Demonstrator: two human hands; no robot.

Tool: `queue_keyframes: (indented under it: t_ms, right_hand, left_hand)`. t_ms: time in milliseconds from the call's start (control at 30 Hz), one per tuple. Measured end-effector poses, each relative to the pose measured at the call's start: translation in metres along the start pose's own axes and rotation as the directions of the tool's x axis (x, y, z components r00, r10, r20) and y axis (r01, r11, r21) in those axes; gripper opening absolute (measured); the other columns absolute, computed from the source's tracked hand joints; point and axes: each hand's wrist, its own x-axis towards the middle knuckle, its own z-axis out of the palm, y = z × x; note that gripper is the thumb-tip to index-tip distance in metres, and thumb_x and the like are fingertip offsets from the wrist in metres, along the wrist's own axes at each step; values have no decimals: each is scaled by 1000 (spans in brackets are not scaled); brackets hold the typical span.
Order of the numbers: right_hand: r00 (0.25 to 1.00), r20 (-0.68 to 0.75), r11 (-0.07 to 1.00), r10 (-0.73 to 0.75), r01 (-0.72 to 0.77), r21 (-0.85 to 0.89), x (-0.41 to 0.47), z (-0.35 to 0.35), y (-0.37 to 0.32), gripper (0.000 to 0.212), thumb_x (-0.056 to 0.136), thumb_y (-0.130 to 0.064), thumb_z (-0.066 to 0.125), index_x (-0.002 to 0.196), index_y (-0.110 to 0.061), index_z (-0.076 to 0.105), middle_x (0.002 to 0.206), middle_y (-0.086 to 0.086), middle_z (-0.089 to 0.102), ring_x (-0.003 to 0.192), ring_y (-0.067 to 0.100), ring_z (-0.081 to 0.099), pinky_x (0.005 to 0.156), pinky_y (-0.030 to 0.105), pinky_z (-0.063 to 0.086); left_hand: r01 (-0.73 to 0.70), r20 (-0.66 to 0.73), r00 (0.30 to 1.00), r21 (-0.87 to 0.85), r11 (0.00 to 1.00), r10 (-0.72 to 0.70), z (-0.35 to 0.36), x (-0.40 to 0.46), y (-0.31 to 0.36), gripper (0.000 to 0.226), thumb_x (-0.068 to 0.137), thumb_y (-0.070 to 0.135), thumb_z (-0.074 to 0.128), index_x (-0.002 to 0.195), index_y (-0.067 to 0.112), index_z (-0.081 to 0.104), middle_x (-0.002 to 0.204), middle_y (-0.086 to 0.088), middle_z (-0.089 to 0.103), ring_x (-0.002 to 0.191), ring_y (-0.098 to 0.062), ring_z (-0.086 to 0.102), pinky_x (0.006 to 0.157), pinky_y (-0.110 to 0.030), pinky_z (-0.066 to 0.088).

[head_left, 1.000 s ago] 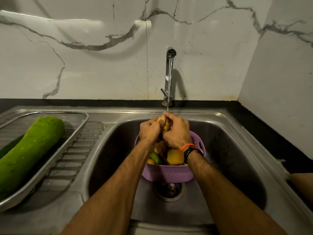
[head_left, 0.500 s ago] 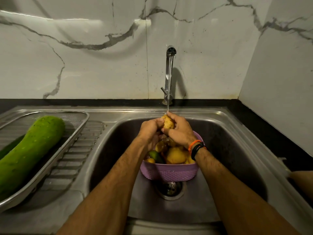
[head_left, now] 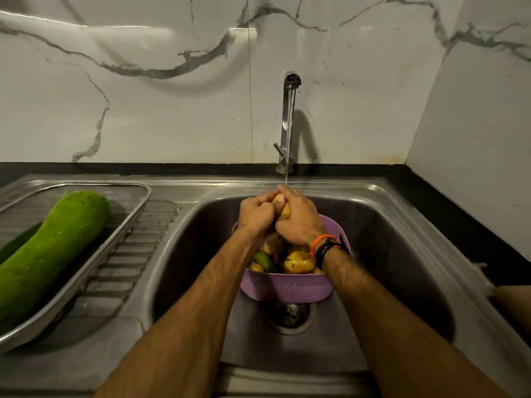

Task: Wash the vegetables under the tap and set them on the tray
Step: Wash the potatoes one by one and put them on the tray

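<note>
Water from the tap [head_left: 290, 119] strikes the potato [head_left: 283, 207] that left hand [head_left: 256, 215] and right hand [head_left: 299, 221] clasp together over the basket [head_left: 287, 290], so runoff drains below.

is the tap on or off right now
On. A thin stream of water runs from the tap spout down onto the potato gripped by the left hand and right hand.
</note>
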Motion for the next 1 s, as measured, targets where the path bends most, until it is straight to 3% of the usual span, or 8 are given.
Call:
queue_keyframes:
  t_ms: [100, 167, 333, 500, 667, 767, 833, 1000]
  right_hand:
    - [998, -62, 999, 8, -6, 38, -1, 0, 0, 65, 80, 1, 65, 141, -15, 49, 142, 7, 51, 131, 22, 46, 108, 25, 33]
    - [988, -154, 997, 29, -19, 69, -3, 2, -2, 54, 80, -1, 68, 131, -18, 60, 128, 5, 61, 119, 20, 54, 103, 29, 44]
    - [997, -77, 1000, 4, -4, 2, -4, -1, -2, 62, 78, -2, 67, 137, -13, 53, 136, 6, 56, 123, 18, 51, 96, 13, 29]
    - [959, -259, 979, 118, -69, 191, -3, 3, -2, 36, 80, -11, 71, 115, -19, 70, 110, 2, 71, 99, 14, 63, 79, 12, 43]
    - [948, -214, 947, 236, -176, 269, 1, 4, 1, 51, 75, -10, 75, 125, -20, 65, 120, 3, 66, 107, 16, 60, 82, 15, 43]
    - [949, -245, 962, 198, -140, 234, 0, 4, -1, 48, 78, -1, 69, 122, -21, 67, 117, 4, 67, 105, 17, 63, 76, 11, 42]
    - [967, -197, 974, 162, -126, 187, -1, 3, -2, 57, 79, 3, 66, 130, -21, 61, 126, 7, 62, 114, 21, 59, 81, 14, 40]
    - [993, -49, 987, 103, -96, 132, 0, 1, 1, 74, 76, 4, 66, 143, -21, 48, 139, 7, 53, 123, 19, 51, 90, 17, 39]
  left_hand:
    - [18, -119, 993, -60, 998, -25, 3, 0, 1, 18, 93, 5, 62, 103, 14, 73, 101, -10, 73, 101, -24, 68, 89, -43, 58]
    - [3, -165, 986, -37, 999, -9, 5, 3, -1, 16, 93, 8, 63, 94, 20, 73, 100, -8, 73, 100, -23, 68, 90, -44, 58]
    - [3, -101, 995, -21, 1000, -5, 7, -1, -1, 20, 93, 6, 63, 108, 14, 73, 106, -10, 73, 105, -24, 68, 93, -44, 56]
    - [33, -170, 984, -109, 994, -51, 11, -3, 3, 24, 94, 4, 59, 116, 6, 69, 108, -14, 71, 104, -28, 67, 92, -46, 57]
    - [83, -111, 988, -217, 973, -109, 12, -5, 7, 22, 95, 1, 51, 106, 6, 70, 105, -16, 70, 102, -29, 67, 88, -45, 58]
    - [71, -58, 995, -151, 986, -81, 12, -5, 4, 23, 92, 7, 61, 114, 6, 68, 110, -16, 70, 104, -29, 67, 86, -41, 58]
    - [45, -80, 995, -129, 991, -55, 10, -7, 3, 26, 87, 3, 65, 113, 8, 69, 110, -15, 71, 105, -29, 67, 89, -46, 58]
    - [40, -7, 999, -102, 994, -41, 2, -7, 5, 43, 87, -12, 51, 122, 10, 65, 115, -15, 67, 110, -29, 63, 95, -47, 55]
